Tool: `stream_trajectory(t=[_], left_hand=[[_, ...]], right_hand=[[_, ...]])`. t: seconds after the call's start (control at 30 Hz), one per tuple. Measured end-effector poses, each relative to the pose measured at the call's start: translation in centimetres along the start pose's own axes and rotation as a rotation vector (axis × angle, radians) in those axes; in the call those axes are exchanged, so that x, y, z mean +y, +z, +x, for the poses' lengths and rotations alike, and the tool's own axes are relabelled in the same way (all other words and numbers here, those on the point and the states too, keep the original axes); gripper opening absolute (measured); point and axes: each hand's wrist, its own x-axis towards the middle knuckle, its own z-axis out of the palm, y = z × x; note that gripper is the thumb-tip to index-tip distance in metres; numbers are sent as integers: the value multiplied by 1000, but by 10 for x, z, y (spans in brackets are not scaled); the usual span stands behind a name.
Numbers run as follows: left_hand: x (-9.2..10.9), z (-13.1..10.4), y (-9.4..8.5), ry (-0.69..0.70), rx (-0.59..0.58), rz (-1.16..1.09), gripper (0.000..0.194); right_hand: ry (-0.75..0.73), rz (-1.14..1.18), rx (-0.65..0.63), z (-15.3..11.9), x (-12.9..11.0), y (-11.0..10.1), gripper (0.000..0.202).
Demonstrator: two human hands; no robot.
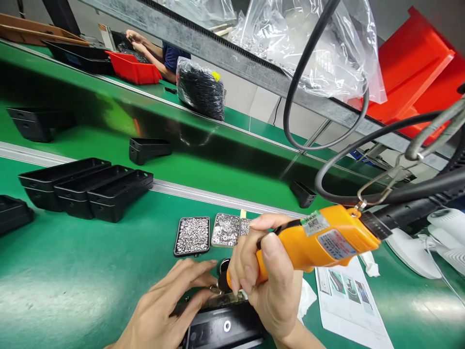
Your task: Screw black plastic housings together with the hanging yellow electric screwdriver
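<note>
My right hand (269,281) is wrapped round an orange electric screwdriver (312,237), its black tip pointing down to the left. My left hand (170,300) lies beside that tip, thumb and fingers closed around a small metallic piece that is too small to name. Under both hands is a black housing (225,327) with a round metal washer-like part in it. Just beyond my hands stand a black tray of small screws or nuts (192,235) and a clear-edged tray of washers (225,229), with another small tray partly hidden by my right hand.
Black housings (85,186) stand at the left; others lie on the green conveyor (218,167). A printed sheet (348,305) is at the right. Cables and a hook hang at upper right near red bins (417,68). Across the conveyor, a person's hands (140,43) work by a red bin (134,68).
</note>
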Motion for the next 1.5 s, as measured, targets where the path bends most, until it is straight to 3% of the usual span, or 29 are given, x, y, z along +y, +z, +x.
stream_trajectory(t=[0.27,0.47,0.63,0.73,1.03,1.27,1.5], left_hand=[[1,4,-1,34,-18,31,30],[5,2,-8,-17,-10,56,25],[6,-32,-2,32,3,126,46],[6,-50,5,94,-48,164,59],[4,-61,8,167,-109,273,84],[2,-68,13,170,-95,300,80],[13,-44,1,198,-67,282,64]], right_hand=[[-33,-36,0,1,-2,-2,8],[-58,-130,34,8,2,-13,9],[-48,-280,101,11,20,-34,13],[-54,-326,92,9,31,-44,14],[-85,-360,65,5,47,-48,7],[-67,-407,85,2,48,-47,13],[-60,-377,76,1,49,-48,9]])
